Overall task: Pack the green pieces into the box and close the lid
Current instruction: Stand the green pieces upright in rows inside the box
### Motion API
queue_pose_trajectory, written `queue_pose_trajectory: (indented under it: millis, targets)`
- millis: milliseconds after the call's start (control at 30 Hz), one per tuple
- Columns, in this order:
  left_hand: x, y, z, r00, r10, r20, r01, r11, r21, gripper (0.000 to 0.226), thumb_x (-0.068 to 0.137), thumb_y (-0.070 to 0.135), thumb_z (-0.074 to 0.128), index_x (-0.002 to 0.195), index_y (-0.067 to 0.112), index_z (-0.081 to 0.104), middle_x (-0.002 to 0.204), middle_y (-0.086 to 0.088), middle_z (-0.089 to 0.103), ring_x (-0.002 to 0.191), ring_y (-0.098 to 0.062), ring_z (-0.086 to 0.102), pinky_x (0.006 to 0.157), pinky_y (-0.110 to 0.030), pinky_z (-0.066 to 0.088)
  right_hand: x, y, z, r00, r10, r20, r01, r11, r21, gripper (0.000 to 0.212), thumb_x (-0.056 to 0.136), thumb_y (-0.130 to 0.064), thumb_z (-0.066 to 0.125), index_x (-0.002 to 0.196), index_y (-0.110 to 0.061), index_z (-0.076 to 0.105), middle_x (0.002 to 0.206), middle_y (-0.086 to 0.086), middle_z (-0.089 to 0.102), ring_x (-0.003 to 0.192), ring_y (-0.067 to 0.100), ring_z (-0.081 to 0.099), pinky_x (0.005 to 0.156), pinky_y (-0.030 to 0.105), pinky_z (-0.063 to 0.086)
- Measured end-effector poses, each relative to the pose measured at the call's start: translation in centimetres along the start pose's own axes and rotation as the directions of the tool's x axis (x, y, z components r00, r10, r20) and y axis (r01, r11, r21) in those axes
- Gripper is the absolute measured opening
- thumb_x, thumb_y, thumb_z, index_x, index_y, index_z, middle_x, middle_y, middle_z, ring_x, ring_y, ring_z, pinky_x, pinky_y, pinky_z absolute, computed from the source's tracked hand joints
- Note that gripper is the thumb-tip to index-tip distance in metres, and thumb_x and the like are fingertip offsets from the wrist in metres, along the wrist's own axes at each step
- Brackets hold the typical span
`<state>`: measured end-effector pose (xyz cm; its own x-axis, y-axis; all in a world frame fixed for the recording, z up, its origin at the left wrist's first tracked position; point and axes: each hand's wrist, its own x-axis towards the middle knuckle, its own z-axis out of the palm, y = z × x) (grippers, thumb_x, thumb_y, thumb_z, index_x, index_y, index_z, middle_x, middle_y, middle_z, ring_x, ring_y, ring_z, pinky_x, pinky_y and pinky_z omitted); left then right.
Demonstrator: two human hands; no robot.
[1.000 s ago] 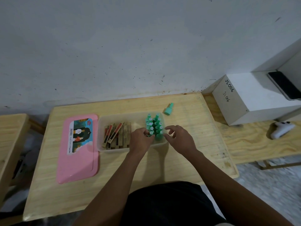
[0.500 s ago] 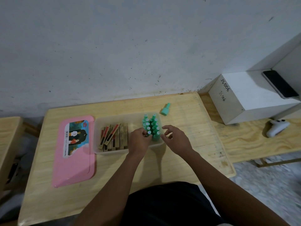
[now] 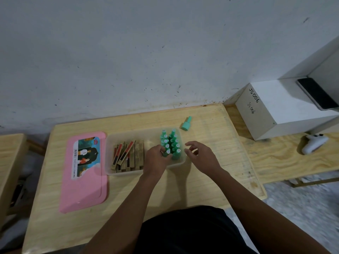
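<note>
A clear plastic box (image 3: pixel 110 143) sits mid-table. Several green pieces (image 3: pixel 171 142) stand upright in two rows at its right end. My left hand (image 3: pixel 156 158) reaches into the box and pinches the nearest green piece of the left row. My right hand (image 3: pixel 200 154) hovers just outside the box's right wall, fingers loosely curled and holding nothing. One more green piece (image 3: pixel 186 123) lies on its side on the table behind the box. The pink lid (image 3: pixel 84 189) lies flat to the left of the box.
Several gold and red sticks (image 3: pixel 128 154) fill the box's left half. A white box (image 3: pixel 280 107) with a phone (image 3: pixel 317 93) on it stands at the right. A white game controller (image 3: pixel 313 143) lies on the neighbouring table.
The view has shifted slightly. My right hand has drawn back a little from the green rows to outside the box wall; my left hand stays at the front piece.
</note>
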<state>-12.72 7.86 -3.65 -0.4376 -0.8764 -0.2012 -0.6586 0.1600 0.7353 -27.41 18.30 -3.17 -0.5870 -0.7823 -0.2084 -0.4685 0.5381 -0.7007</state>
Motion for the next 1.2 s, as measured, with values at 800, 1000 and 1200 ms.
queue_pose_trajectory:
  millis: [800,1000,1200]
  targets:
    - [8.7,4.6,-0.9,0.988,0.012,0.153,-0.083,0.879,0.47,0.039,0.097,0.032,0.048,0.135,0.022,0.054,0.141,-0.003,0.051,0.129,-0.023,0.047,0.104,-0.036,0.039,11.9,3.1,-4.0,0.956,0.188,0.225,-0.193,0.981,-0.003,0.044,0.094,-0.029,0.052,0.137,-0.023,0.049,0.13,0.005,0.058,0.115,0.023,0.055,0.097,0.04,0.048]
    - [8.9,3.9,-0.7,0.989,0.074,0.129,-0.127,0.875,0.467,0.027,0.097,0.029,0.051,0.114,0.022,0.07,0.113,-0.001,0.071,0.103,-0.023,0.064,0.087,-0.031,0.047,15.1,1.7,-2.7,0.948,0.225,0.225,-0.238,0.971,0.034,0.055,0.093,-0.03,0.057,0.142,-0.02,0.037,0.126,0.013,0.059,0.112,0.029,0.058,0.094,0.042,0.049]
    - [9.4,3.5,-0.6,0.987,0.053,0.149,-0.115,0.887,0.447,0.026,0.096,0.031,0.052,0.112,0.025,0.071,0.111,-0.001,0.071,0.102,-0.024,0.064,0.086,-0.032,0.049,16.7,0.6,-1.2,0.949,0.282,0.139,-0.276,0.959,-0.062,0.056,0.089,-0.042,0.06,0.133,-0.012,0.04,0.119,0.012,0.06,0.106,0.031,0.06,0.085,0.04,0.049]
